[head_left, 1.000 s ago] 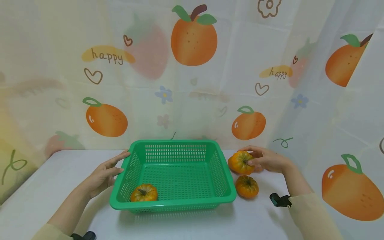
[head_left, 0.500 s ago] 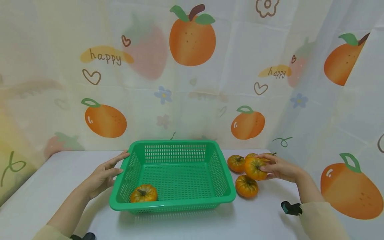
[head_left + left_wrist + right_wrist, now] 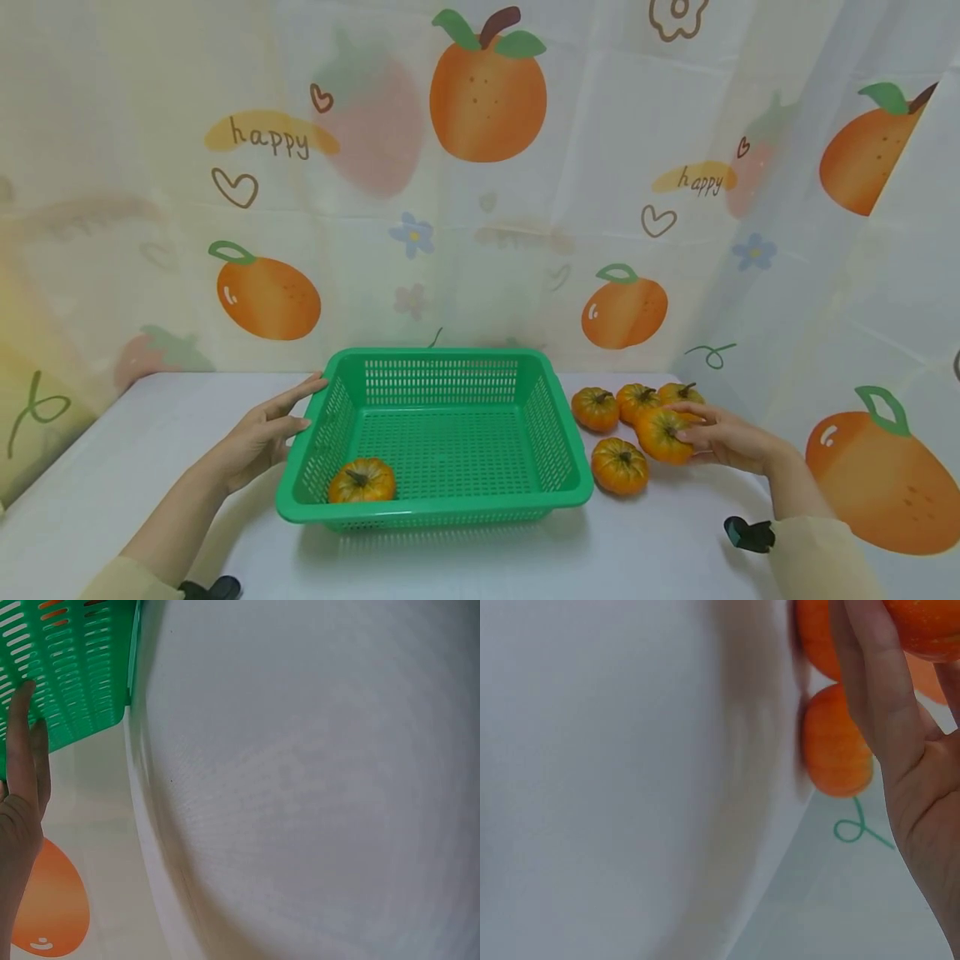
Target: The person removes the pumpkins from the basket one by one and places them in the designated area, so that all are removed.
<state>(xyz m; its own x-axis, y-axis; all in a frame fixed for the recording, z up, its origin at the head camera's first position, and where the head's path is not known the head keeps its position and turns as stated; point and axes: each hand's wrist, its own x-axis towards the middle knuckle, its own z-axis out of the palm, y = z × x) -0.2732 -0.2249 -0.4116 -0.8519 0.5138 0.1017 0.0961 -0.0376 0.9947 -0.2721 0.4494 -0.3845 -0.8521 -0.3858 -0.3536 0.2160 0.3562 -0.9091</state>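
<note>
My right hand [image 3: 723, 435] holds a small orange pumpkin [image 3: 662, 437] between thumb and fingers, right of the green plastic basket [image 3: 442, 507]. In the right wrist view the held pumpkin [image 3: 930, 630] fills the top right corner, apart from the table. Another small pumpkin [image 3: 362, 482] lies inside the basket at its front left. With fairly straight fingers, my left hand [image 3: 258, 437] touches the basket's left side. The left wrist view shows the fingers [image 3: 21, 750] against the slotted wall [image 3: 75, 667].
Several loose pumpkins lie right of the basket: one near its front corner [image 3: 619, 467], one beside its rim [image 3: 596, 409], and two farther back, a middle pumpkin [image 3: 637, 402] and a right-hand pumpkin [image 3: 678, 392]. A fruit-print curtain [image 3: 487, 275] hangs behind the white table [image 3: 450, 571].
My right hand has moved right and toward the front with the held pumpkin, uncovering the pumpkins at the back. The left hand and the basket have stayed in place.
</note>
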